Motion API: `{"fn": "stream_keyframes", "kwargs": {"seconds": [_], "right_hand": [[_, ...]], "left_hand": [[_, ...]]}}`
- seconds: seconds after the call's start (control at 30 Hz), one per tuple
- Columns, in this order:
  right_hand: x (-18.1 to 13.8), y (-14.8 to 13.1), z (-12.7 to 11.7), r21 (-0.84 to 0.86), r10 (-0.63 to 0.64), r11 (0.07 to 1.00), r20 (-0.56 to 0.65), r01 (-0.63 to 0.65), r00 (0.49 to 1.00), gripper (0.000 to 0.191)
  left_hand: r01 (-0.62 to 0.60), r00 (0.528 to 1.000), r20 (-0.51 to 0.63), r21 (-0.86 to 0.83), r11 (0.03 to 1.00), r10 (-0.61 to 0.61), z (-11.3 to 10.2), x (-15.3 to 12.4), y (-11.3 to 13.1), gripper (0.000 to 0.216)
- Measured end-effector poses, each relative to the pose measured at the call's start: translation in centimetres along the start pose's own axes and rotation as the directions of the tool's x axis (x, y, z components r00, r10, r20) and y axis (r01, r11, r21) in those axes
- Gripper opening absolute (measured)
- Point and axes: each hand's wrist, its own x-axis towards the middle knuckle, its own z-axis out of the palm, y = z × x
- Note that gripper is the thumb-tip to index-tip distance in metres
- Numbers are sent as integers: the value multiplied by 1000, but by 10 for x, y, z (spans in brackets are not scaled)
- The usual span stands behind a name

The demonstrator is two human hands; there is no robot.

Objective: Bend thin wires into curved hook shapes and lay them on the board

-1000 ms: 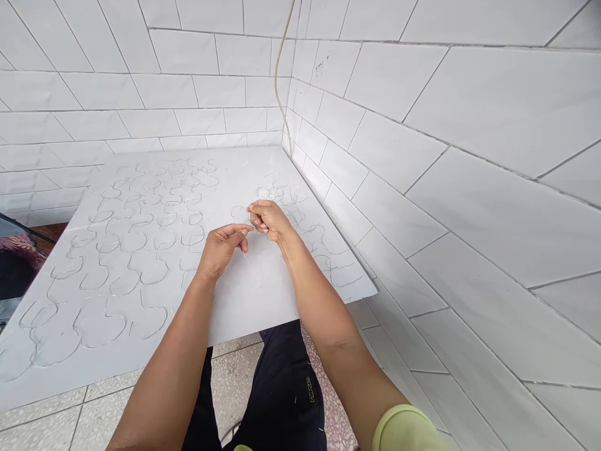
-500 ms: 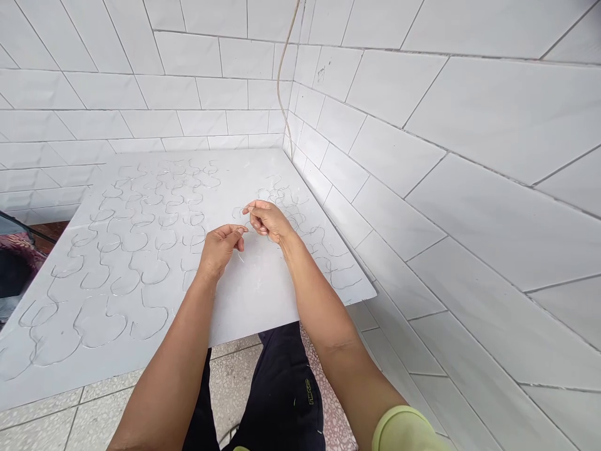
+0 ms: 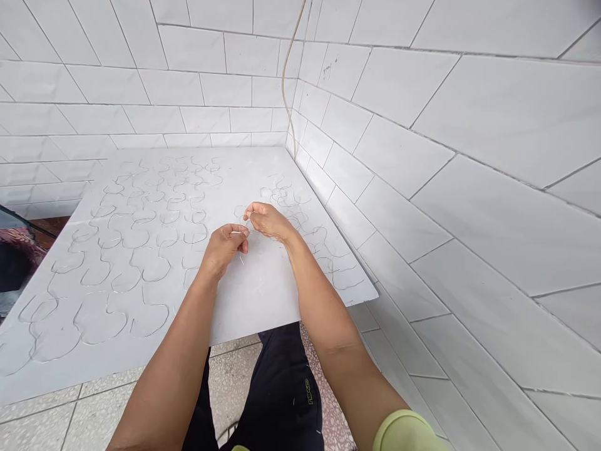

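Note:
Above the middle of a light grey board (image 3: 258, 294), my two hands are close together. My left hand (image 3: 228, 246) pinches a thin wire (image 3: 241, 259), whose short end hangs below the fingers. Just to the right and a little farther off, my right hand (image 3: 265, 220) has its fingers curled in a pinch near a loop of the same thin wire; most of it is hidden by the fingers. Many similar curved wires (image 3: 154, 266) lie in rows on the left of the board. Beyond my right hand sits a looser tangle of wires (image 3: 293, 203).
White tiled walls (image 3: 404, 144) meet in the corner behind and right of the board. A beige cable (image 3: 283, 81) hangs down that corner. Dark and reddish items (image 3: 19, 250) stand past the left edge. Below is a speckled tile floor (image 3: 42, 419).
My right hand has turned slightly, its fingers flexing around the wire. My left hand keeps its pinch almost in place. The view has shifted a little.

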Motion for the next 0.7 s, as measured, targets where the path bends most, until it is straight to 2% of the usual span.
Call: {"fn": "stream_keyframes", "kwargs": {"seconds": [0.37, 0.7], "right_hand": [[10, 10, 1, 32, -7, 999, -152, 12, 988, 10], [3, 5, 0, -146, -15, 989, -53, 7, 998, 11]], "left_hand": [[-62, 995, -74, 4, 998, 62, 1, 0, 0, 13], [-54, 997, -57, 90, 994, 59, 1, 4, -6, 8]]}}
